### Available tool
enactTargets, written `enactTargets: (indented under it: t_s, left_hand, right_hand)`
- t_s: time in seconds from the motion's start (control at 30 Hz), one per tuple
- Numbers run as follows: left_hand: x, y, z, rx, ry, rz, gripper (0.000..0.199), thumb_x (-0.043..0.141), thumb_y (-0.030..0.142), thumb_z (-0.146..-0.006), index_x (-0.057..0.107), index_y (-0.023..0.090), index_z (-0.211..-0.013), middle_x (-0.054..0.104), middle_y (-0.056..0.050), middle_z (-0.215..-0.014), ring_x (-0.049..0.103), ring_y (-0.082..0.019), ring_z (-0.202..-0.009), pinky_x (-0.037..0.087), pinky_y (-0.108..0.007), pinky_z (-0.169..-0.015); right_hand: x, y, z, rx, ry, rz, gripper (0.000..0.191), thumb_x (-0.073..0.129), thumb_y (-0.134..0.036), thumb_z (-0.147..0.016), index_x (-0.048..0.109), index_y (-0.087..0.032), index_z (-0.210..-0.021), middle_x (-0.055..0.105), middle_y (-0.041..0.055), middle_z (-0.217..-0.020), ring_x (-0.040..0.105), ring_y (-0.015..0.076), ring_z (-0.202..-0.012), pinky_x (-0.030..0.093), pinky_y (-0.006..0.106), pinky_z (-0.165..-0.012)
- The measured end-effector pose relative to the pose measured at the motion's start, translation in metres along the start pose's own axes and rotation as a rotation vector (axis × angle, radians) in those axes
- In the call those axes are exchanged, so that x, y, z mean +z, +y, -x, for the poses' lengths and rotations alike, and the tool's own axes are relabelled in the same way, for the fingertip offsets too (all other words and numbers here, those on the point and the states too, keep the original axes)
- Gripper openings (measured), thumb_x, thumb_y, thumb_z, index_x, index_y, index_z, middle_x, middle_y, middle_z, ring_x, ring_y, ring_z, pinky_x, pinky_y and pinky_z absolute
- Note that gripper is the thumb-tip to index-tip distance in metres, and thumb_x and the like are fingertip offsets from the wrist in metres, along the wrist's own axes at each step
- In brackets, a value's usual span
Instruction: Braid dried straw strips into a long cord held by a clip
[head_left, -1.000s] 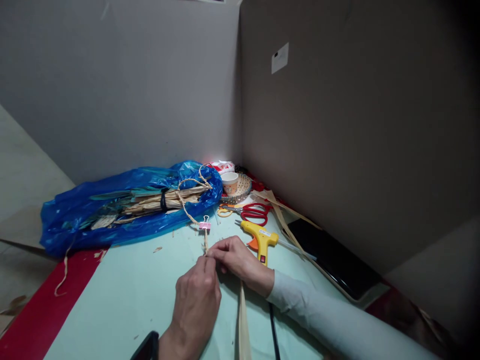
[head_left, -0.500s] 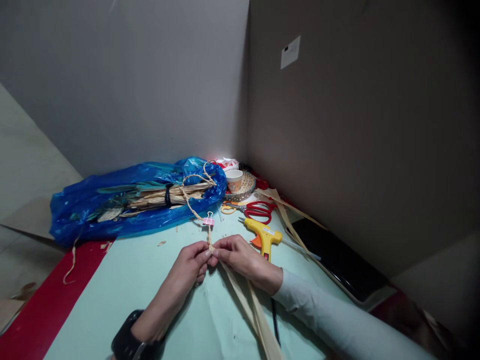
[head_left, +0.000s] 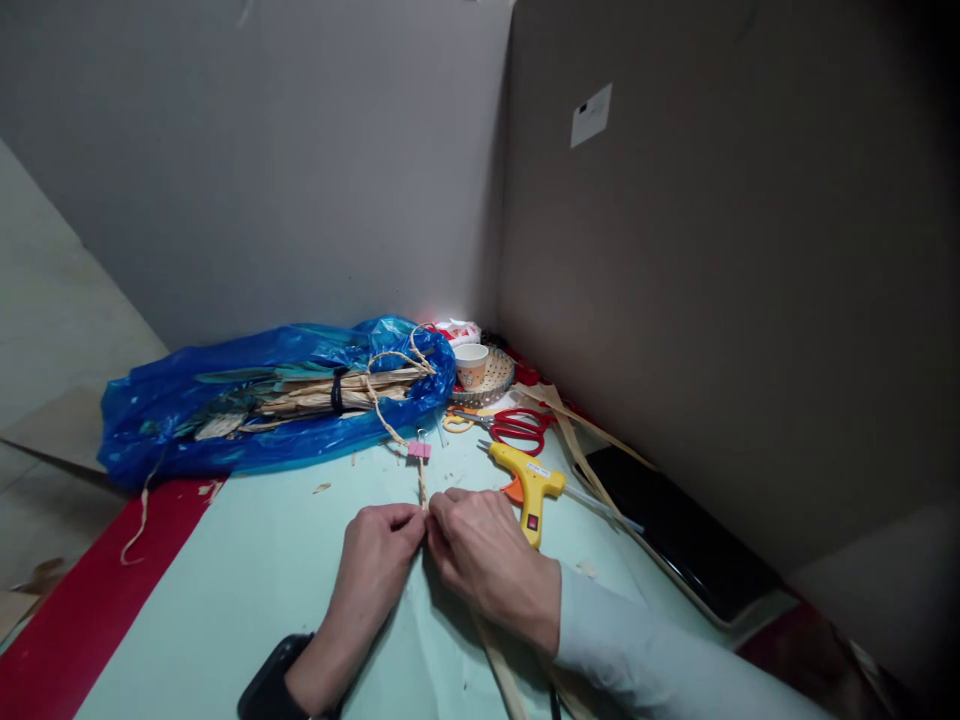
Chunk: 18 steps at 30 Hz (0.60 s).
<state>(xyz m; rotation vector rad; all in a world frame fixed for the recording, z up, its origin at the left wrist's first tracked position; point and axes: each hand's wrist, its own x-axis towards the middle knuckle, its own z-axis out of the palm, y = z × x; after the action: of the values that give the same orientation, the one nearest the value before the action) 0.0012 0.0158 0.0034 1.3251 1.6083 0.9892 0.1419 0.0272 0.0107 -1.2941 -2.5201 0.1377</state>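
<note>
A thin twisted cord of pale dried plant fibre [head_left: 422,482] runs down from a pink binder clip [head_left: 418,451] to my fingers. My left hand [head_left: 381,555] pinches the cord's near end between thumb and forefinger. Right beside it, my right hand [head_left: 487,560] is closed on the same cord, its back turned up and its fingertips partly hidden. Loose flat fibre strips [head_left: 501,672] trail from under the right hand toward the near edge. Beyond the clip, the finished cord loops up over a blue plastic bag [head_left: 300,455].
Inside the bag lies a tied bundle of dried fibre [head_left: 307,395]. A yellow glue gun [head_left: 531,485], red-handled scissors [head_left: 517,430], a paper cup [head_left: 471,368] and a woven tray [head_left: 495,380] stand beyond my right hand. A black flat panel [head_left: 675,530] lies at the right.
Both hands have moved slightly nearer along the cord. My right hand has turned over, its back now up, hiding more of the strips. The clip's wire handle is tilted away.
</note>
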Motion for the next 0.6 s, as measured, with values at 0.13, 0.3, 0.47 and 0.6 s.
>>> enactTargets:
  t_s: [0.13, 0.3, 0.47, 0.6]
  left_hand:
    - [0.002, -0.003, 0.001, -0.086, -0.055, 0.165, 0.032, 0.061, 0.043, -0.068, 0.054, 0.017, -0.051, 0.029, 0.008, -0.044, 0.023, -0.008, -0.045, 0.017, -0.022, -0.045]
    - [0.000, 0.000, 0.004, -0.170, -0.093, 0.342, 0.030, 0.064, 0.043, -0.069, 0.060, 0.014, -0.061, 0.028, 0.010, -0.044, 0.020, -0.005, -0.042, 0.014, -0.020, -0.043]
    - [-0.009, 0.002, 0.001, -0.194, -0.099, 0.451, 0.027, 0.071, 0.036, -0.066, 0.067, 0.010, -0.073, 0.036, 0.009, -0.050, 0.018, -0.003, -0.044, 0.012, -0.019, -0.043]
    - [-0.014, 0.004, 0.000, -0.185, -0.160, 0.490, 0.030, 0.074, 0.036, -0.066, 0.068, 0.008, -0.077, 0.050, 0.004, -0.056, 0.021, -0.001, -0.044, 0.010, -0.018, -0.043]
  right_hand:
    - [0.002, -0.009, 0.005, -0.047, -0.019, 0.034, 0.012, 0.045, -0.017, -0.087, 0.057, -0.016, -0.089, 0.064, 0.0068, -0.080, 0.059, 0.0221, -0.067, 0.023, 0.034, -0.054]
    - [0.004, -0.014, 0.010, -0.176, -0.023, 0.078, 0.023, 0.046, -0.009, -0.085, 0.058, -0.010, -0.105, 0.065, 0.0100, -0.091, 0.059, 0.0234, -0.073, 0.029, 0.033, -0.055]
    - [-0.013, -0.002, 0.001, -0.099, 0.083, -0.271, 0.022, 0.051, -0.033, -0.090, 0.066, -0.017, -0.091, 0.066, 0.0055, -0.082, 0.058, 0.0193, -0.077, 0.037, 0.030, -0.066]
    - [-0.021, 0.015, -0.015, 0.108, 0.031, -0.729, 0.023, 0.049, -0.032, -0.091, 0.064, -0.016, -0.086, 0.066, 0.0037, -0.082, 0.057, 0.0150, -0.074, 0.040, 0.026, -0.069]
